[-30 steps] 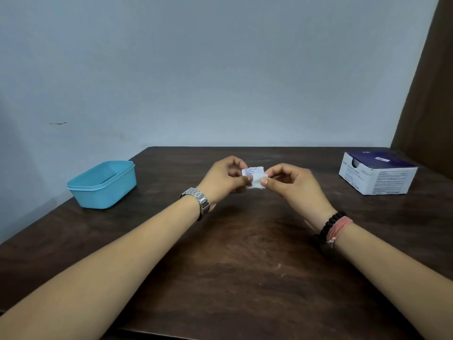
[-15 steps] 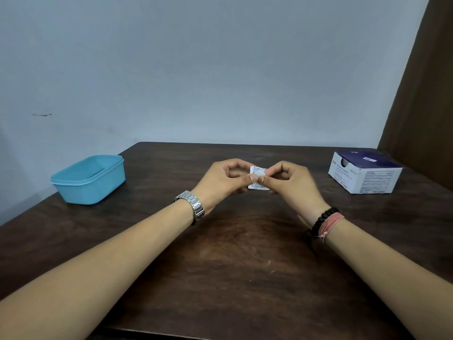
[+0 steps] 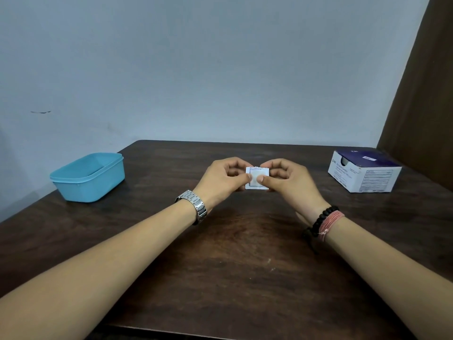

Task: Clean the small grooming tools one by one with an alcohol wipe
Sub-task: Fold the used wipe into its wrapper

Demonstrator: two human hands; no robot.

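A small white alcohol wipe packet (image 3: 256, 174) with printed text is held upright above the middle of the dark wooden table (image 3: 232, 266). My left hand (image 3: 220, 180) pinches its left edge between thumb and fingers. My right hand (image 3: 286, 180) pinches its right edge the same way, thumbs nearly meeting on the front face. The packet's top edge looks slightly ragged. No grooming tools are visible; the inside of the blue tub is mostly hidden from this angle.
A light blue plastic tub (image 3: 90, 177) stands at the table's left side near the wall. A white and purple box of wipes (image 3: 365, 173) sits at the right, close to a brown curtain (image 3: 421, 94).
Both hands have turned the packet so its full front face shows, and the thumbs now sit lower on it. The camera view shifted slightly.
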